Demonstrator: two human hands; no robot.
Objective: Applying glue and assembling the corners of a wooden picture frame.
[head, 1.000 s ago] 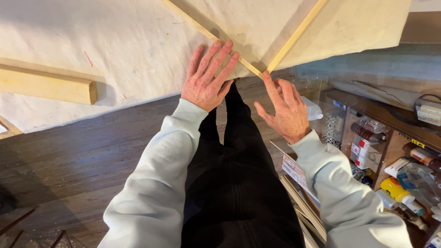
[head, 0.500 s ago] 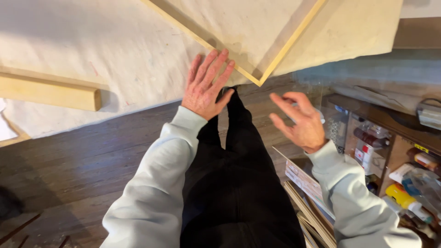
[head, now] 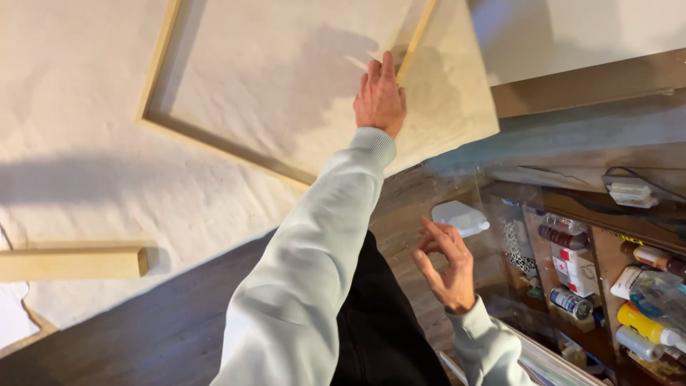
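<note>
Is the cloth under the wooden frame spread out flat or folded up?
Spread flat: the cloth lies open under and around the wooden frame, with only light wrinkles.

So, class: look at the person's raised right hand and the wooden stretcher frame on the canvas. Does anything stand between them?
Yes. The left hand rests on the wooden stretcher frame at its right bar, and its outstretched forearm crosses the line from the empty right hand, held open in the air below, to the frame.
</note>
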